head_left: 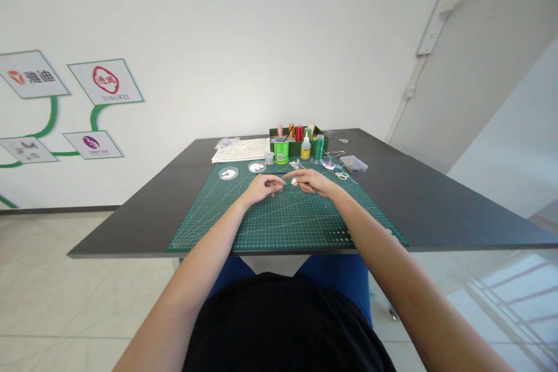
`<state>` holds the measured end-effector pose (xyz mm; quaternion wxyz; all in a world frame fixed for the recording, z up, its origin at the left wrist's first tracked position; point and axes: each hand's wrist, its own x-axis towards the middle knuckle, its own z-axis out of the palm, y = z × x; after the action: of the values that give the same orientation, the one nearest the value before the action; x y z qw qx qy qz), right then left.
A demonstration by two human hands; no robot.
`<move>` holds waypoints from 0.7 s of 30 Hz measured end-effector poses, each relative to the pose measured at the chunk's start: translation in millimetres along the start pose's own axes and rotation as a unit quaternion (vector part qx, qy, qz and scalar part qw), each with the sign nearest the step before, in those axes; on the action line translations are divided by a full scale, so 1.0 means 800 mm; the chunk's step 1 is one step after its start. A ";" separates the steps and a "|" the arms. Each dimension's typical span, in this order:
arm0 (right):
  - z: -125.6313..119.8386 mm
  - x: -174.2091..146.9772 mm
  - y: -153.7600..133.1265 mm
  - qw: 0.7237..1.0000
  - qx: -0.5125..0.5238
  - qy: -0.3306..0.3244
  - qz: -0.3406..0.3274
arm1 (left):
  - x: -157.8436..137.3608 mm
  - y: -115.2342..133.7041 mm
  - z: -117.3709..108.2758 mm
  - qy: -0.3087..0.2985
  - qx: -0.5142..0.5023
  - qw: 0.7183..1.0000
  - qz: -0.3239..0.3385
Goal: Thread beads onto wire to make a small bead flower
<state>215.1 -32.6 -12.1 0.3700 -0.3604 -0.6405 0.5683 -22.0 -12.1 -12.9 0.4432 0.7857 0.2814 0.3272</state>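
Observation:
My left hand [263, 188] is closed in a pinch over the cutting mat [279, 226], on what looks like a thin green stem [288, 185]. At the right end of that stem sits a small cream-white piece [294, 182], possibly a bud. My right hand [313, 181] is closed about this piece, its index finger reaching left above it and the other fingers curled beneath. The two hands are close together but apart. Exact contact of the fingertips is too small to make out.
Behind my hands stand a bright green tin [281, 151], a glue bottle [306, 147], a green glitter tube [319, 147] and a green box [322, 142] of spools. Two shallow dishes [228, 173] lie left. White-handled scissors [342, 175] and a clear case [354, 164] lie right.

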 end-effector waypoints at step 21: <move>0.004 -0.002 0.001 0.996 -0.053 -0.043 0.057 | 0.003 -0.004 -0.003 0.067 0.029 0.997 -0.002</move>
<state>213.1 -35.1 -13.6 0.2892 -0.3907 -0.6633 0.5690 -23.0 -8.0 -14.4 0.4013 0.7740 0.3215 0.3694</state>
